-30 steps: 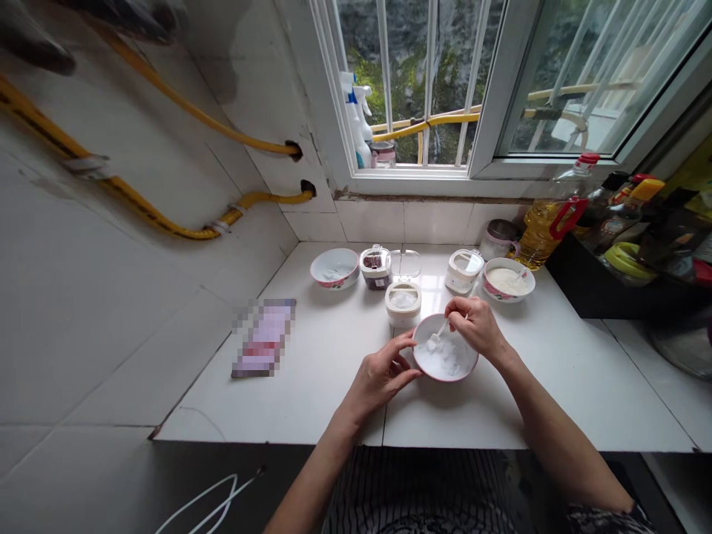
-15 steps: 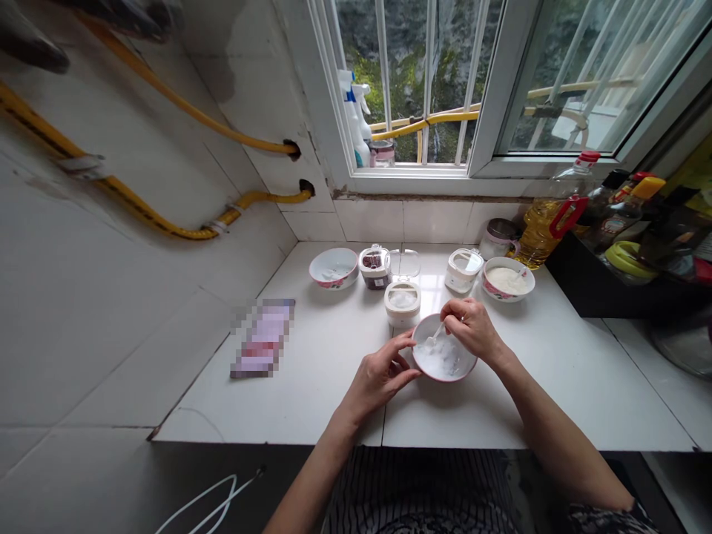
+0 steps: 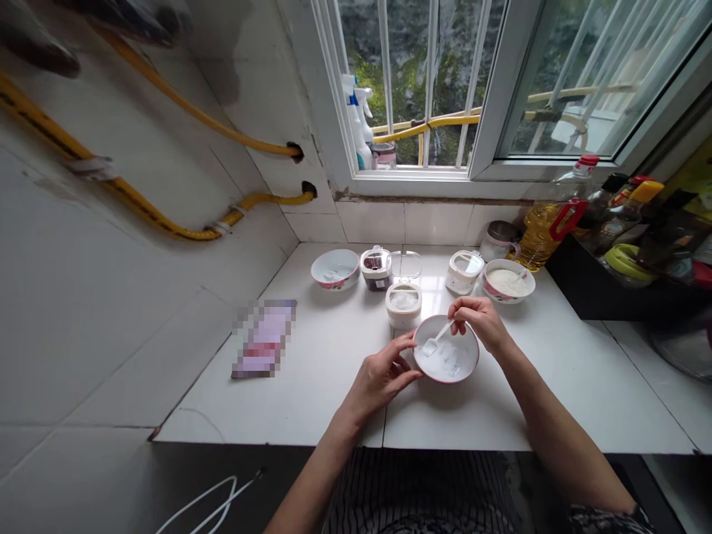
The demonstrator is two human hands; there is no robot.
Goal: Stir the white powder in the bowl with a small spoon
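Observation:
A pink-rimmed bowl (image 3: 453, 365) with white, lumpy contents stands near the front of the white counter. My left hand (image 3: 385, 371) holds its left side, fingertips on the rim and thumb lower down. Pinched in my right hand (image 3: 478, 320) is the handle of a small white spoon (image 3: 432, 345), whose head lies inside the bowl on the left. Just behind the bowl is a white lidded container (image 3: 403, 305). Past it sits a container with dark contents (image 3: 377, 268), its clear lid raised.
A floral bowl (image 3: 335, 270) stands back left; another container (image 3: 463, 272) and a bowl of pale powder (image 3: 508, 282) stand back right. A blurred purple packet (image 3: 265, 338) lies left. Bottles in a black rack (image 3: 584, 285) fill the right side.
My right hand has moved slightly right, and the spoon now lies lower and more visible against the bowl's left inside. My left hand keeps its hold on the bowl.

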